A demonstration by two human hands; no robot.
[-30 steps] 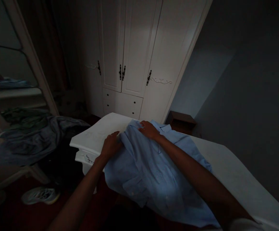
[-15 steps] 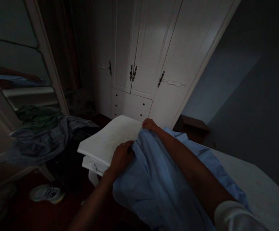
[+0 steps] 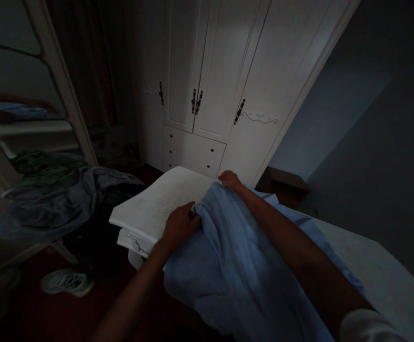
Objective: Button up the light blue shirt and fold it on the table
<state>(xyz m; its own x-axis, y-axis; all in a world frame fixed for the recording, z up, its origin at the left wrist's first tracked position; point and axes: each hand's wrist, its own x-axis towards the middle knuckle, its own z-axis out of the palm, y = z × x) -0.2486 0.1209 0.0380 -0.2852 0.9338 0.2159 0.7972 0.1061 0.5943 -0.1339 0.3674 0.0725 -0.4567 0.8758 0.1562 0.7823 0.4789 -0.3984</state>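
Light-blue creased cloth garment (image 3: 242, 266) spreads from the centre to the lower right of the frame, partly over the white, curved-edge table (image 3: 164, 199); the left hand (image 3: 181, 224) pinches its left edge, the right hand (image 3: 230, 180), fingers curled, grips its far edge

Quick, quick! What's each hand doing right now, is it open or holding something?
Left hand: closed, holding a fold of the blue cloth.
Right hand: closed, gripping the same cloth farther up.
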